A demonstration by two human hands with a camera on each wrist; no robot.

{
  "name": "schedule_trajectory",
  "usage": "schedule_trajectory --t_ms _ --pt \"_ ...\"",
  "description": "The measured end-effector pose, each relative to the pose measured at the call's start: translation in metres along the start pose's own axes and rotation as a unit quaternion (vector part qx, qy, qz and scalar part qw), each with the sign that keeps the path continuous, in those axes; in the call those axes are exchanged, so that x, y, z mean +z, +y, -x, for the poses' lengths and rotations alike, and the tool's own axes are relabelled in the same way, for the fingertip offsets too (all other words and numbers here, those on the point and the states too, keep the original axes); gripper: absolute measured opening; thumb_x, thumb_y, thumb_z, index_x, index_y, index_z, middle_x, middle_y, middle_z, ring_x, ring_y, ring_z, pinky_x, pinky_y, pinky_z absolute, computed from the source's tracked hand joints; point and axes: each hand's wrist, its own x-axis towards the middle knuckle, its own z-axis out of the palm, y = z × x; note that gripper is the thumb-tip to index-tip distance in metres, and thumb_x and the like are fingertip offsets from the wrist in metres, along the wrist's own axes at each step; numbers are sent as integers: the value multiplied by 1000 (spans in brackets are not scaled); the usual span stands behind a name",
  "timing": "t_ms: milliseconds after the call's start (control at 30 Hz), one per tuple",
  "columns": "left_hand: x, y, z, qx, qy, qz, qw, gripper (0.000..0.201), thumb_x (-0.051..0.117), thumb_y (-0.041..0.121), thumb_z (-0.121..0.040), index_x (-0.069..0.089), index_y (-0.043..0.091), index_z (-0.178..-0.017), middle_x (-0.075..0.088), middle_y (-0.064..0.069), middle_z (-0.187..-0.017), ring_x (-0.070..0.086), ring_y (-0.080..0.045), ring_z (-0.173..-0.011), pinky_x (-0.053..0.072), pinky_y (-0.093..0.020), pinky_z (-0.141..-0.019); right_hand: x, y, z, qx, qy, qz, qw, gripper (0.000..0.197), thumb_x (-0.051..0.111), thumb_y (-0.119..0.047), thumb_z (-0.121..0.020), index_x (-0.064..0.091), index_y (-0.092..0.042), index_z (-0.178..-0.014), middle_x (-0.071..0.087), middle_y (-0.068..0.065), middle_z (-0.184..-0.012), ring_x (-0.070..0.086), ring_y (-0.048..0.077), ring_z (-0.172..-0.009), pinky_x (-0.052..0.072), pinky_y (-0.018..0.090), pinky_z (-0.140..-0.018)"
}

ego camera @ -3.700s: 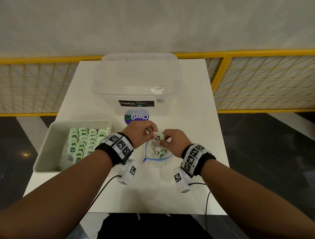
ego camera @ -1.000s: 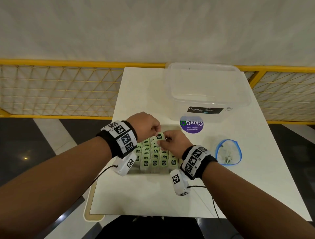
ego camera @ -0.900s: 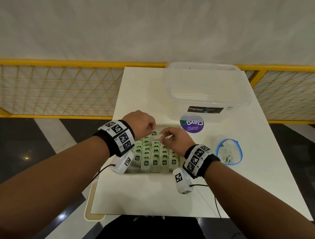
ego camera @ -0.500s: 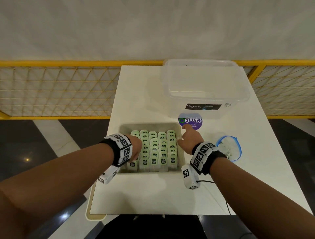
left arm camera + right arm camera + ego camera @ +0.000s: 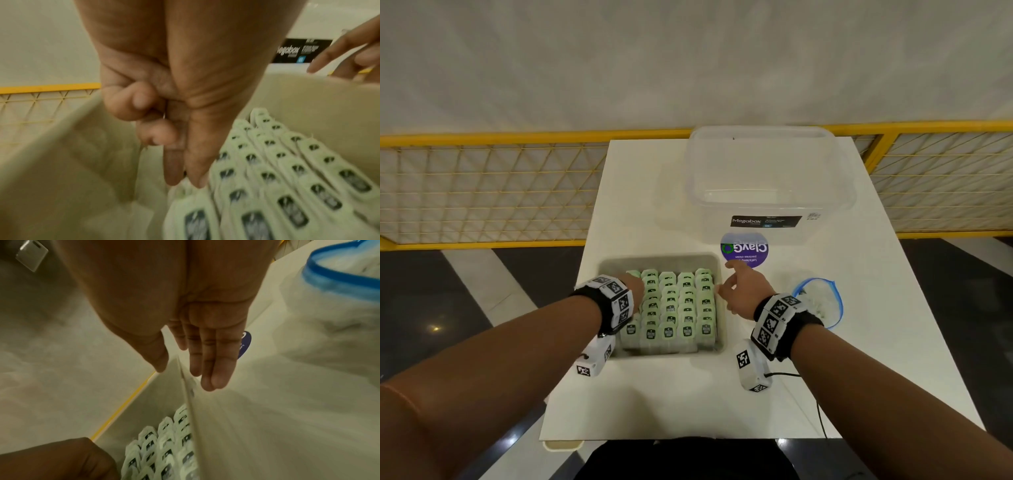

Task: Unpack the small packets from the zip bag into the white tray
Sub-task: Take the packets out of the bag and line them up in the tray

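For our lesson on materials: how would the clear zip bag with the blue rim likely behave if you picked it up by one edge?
The clear zip bag with the blue rim would probably flop and sag, since its thin film already slumps on the white table. It is likely light, holding only a few small packets. Its mouth gapes open, so tilting it could spill them.

The tray (image 5: 661,259) sits on the surface (image 5: 688,394) between the two hands, with rows of small packets (image 5: 678,308) standing in it. The left hand's fingers (image 5: 174,168) reach down inside the tray, just left of the packets. The right hand's fingers (image 5: 213,369) hang over the tray's right rim. The zip bag (image 5: 822,301) lies right of those fingers. Beyond the fingers stands the Megabox storage container (image 5: 767,185), a round ClayGo sticker (image 5: 744,250) just before it.
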Motion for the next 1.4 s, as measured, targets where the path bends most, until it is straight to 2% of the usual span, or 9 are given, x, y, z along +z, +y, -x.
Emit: schedule_trajectory --t_ms 67,167,400,600,700,867,1000,1167,1400 --pt "-14 0 -5 -23 24 -9 999 38 66 43 -79 65 21 -110 65 0 -112 63 -20 -90 54 -36 -82 -17 10 5 -12 6 -17 1000 41 58 -27 -93 44 -17 -131 68 -1 -93 68 21 -73 56 36 -75" --pt "-79 32 33 -35 105 94 989 24 60 40 -84 64 17 -80 69 -2 -85 59 -20 -69 52 -29 -69 -50 33 10 -27 42 0 999 21 56 -23 -91 57 -22 -111 68 2 -98 69 26 -79 56 36 -71" --pt "-171 155 60 135 245 278 919 16 60 27 -89 71 18 -98 72 -1 -96 64 -20 -89 47 -26 -83 -122 93 27 15 64 105 992 14 58 -16 -84 66 -21 -94 69 2 -97 62 23 -92 47 27 -78" --pt "-176 245 20 176 215 317 907 20 61 14 -87 71 17 -104 72 -2 -101 66 -18 -92 46 -21 -79 -141 133 31 17 -11 189 982 25 60 -8 -81 64 -16 -104 68 4 -108 61 24 -101 50 31 -87" --pt "-162 269 -4 119 173 267 940 23 63 33 -87 72 20 -103 71 -2 -103 65 -24 -97 48 -28 -83 -136 150 30 -6 -44 194 980 36 66 -10 -80 60 -13 -115 62 7 -118 59 25 -105 47 31 -90" --pt "-125 280 -30 35 127 279 951 40 66 60 -76 64 22 -87 65 2 -85 60 -20 -79 46 -27 -69 -121 179 27 17 -87 192 977 51 79 -19 -72 51 -14 -115 51 8 -119 53 25 -104 41 28 -83" --pt "-116 284 -34 23 144 337 930 33 72 51 -75 65 21 -86 65 4 -86 59 -16 -79 47 -25 -70 -119 187 24 14 -85 137 987 40 76 -16 -69 46 -19 -95 54 5 -103 52 22 -87 40 27 -72" --pt "-123 284 -30 33 176 356 917 17 73 40 -78 71 25 -85 65 7 -86 61 -16 -82 46 -24 -72 -130 188 24 -2 -85 82 993 32 64 -20 -81 52 -17 -111 61 2 -104 58 23 -91 49 33 -82" --pt "-157 266 -6 111 253 414 867 13 76 35 -78 67 26 -76 63 10 -68 56 -4 -64 43 -20 -66 -143 175 24 -126 -34 40 991 36 76 -20 -76 65 -18 -111 53 -1 -104 48 11 -88 42 26 -83"
